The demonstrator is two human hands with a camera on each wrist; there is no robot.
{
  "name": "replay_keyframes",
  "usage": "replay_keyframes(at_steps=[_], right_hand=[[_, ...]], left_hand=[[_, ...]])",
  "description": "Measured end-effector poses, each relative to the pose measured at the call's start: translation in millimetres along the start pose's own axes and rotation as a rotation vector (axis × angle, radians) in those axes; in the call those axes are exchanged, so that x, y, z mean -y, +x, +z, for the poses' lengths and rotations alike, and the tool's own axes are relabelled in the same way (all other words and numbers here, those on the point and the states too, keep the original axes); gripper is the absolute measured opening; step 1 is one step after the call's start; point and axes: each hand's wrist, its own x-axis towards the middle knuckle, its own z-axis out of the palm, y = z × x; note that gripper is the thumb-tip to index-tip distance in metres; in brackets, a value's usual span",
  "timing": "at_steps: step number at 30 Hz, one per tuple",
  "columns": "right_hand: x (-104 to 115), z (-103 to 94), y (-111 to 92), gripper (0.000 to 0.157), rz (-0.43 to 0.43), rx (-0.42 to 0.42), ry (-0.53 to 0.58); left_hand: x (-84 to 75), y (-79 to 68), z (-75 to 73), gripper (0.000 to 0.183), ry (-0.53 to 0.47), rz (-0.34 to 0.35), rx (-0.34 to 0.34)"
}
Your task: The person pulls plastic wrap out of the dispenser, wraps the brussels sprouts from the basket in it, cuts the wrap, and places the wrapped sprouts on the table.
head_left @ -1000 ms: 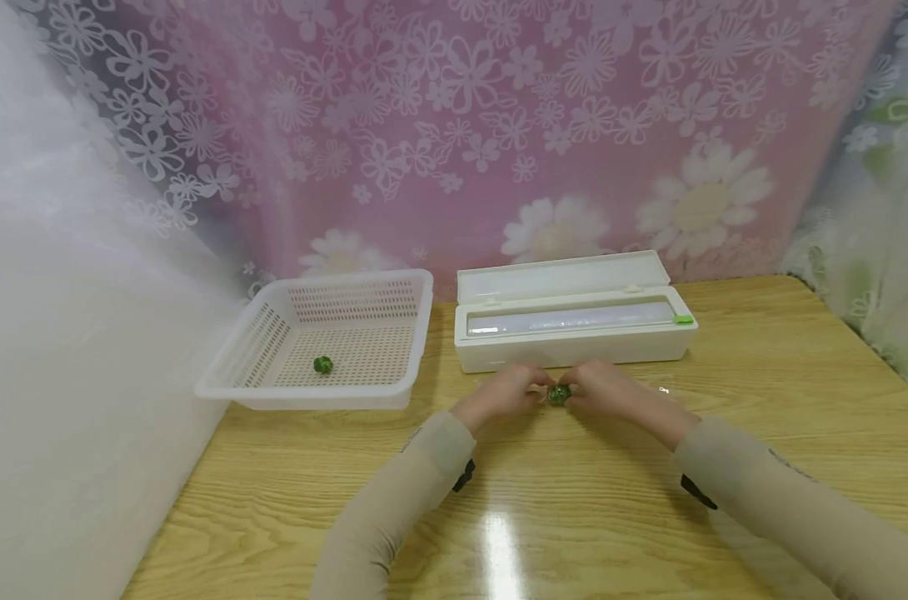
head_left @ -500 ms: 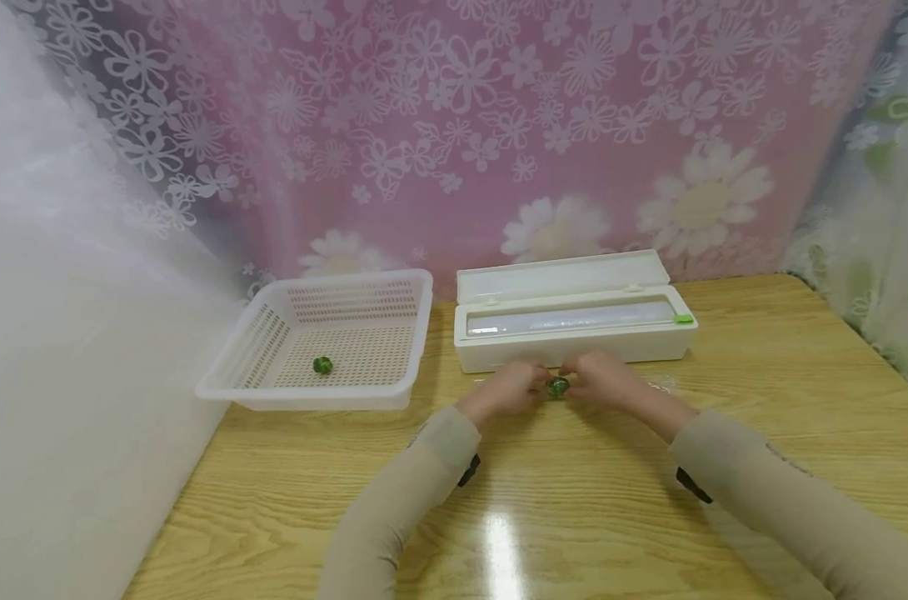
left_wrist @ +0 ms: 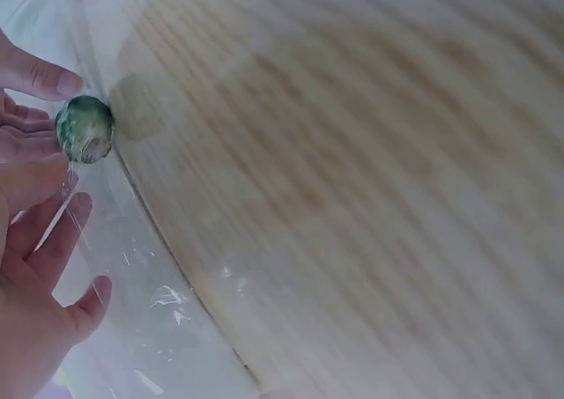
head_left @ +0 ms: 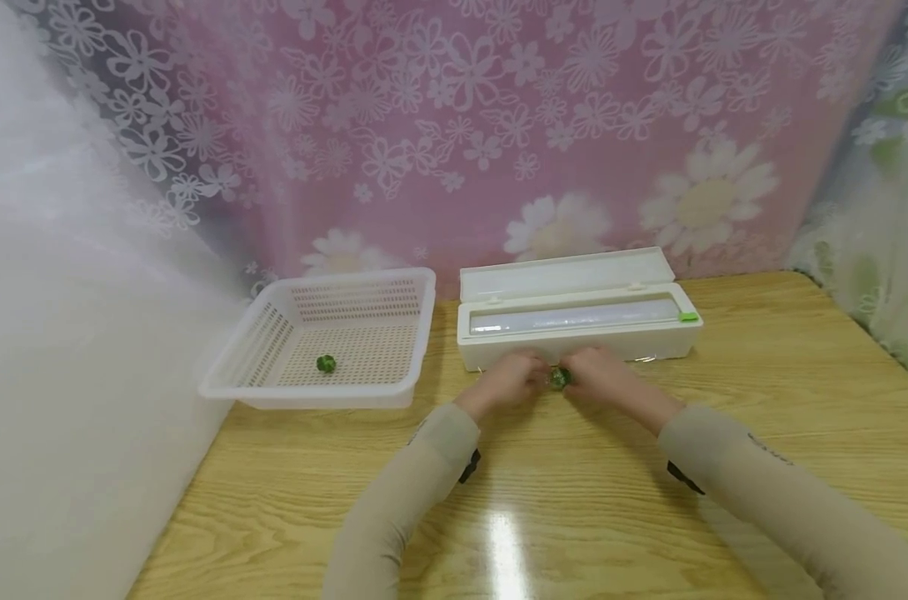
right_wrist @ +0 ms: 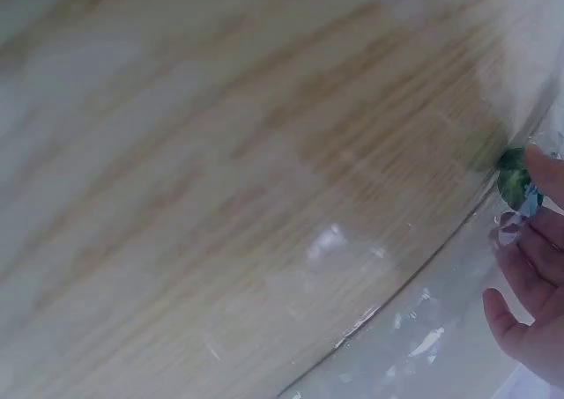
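Between my two hands is a small round green vegetable [head_left: 560,378] wrapped in clear plastic wrap, close in front of the long white box. In the left wrist view the vegetable [left_wrist: 85,129] looks glossy, and a strand of wrap [left_wrist: 57,216] stretches from it to my left hand [head_left: 508,382], which pinches it. My right hand [head_left: 598,377] pinches the wrap on the other side, its fingertips right at the vegetable; a twisted end of wrap [right_wrist: 508,230] shows there. Part of the vegetable is hidden by fingers.
The white box [head_left: 581,343] holds a roll of plastic wrap [head_left: 574,317], lid [head_left: 566,277] raised, with a green slider [head_left: 688,317] at its right end. A white perforated basket [head_left: 304,393] at left holds another small green vegetable [head_left: 326,364]. Behind hangs a flowered curtain [head_left: 424,125].
Both hands have moved slightly forward with the wrapped vegetable, closer to the box front. The box and basket stay put.
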Motion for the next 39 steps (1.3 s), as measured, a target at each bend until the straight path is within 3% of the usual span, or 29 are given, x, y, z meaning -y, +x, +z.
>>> replay_keyframes(at_steps=[4, 11, 16, 20, 24, 27, 31, 39], right_hand=[[-2, -1.2, 1, 0.02, 0.008, 0.005, -0.01], [-3, 1.6, 2, 0.023, -0.013, -0.041, -0.03], [-2, 6.8, 6, 0.025, -0.074, -0.094, -0.148], [0, 9.1, 6, 0.024, -0.098, -0.111, -0.206], [5, 3.0, 2, 0.022, -0.083, -0.036, -0.093], [9, -4.3, -1, 0.02, -0.067, 0.041, 0.058], [11, -11.4, -4, 0.018, -0.097, 0.105, 0.208], [10, -8.6, -8, 0.007, -0.127, 0.197, 0.306]], left_hand=[[-1.9, 2.2, -0.1, 0.023, 0.067, 0.011, 0.012], [-4.2, 2.5, -0.3, 0.022, 0.051, -0.069, 0.023], [-3.4, 3.3, 0.2, 0.024, 0.054, -0.1, 0.041], [-2.7, 3.2, 0.0, 0.027, 0.025, -0.078, 0.052], [-1.4, -0.1, -1.2, 0.023, -0.04, -0.034, 0.059], [-1.6, -4.7, -3.2, 0.019, -0.093, -0.008, 0.077], [-6.2, -10.8, -8.3, 0.021, -0.157, 0.0, 0.12], [-11.9, -15.3, -5.6, 0.022, -0.218, -0.054, 0.204]])
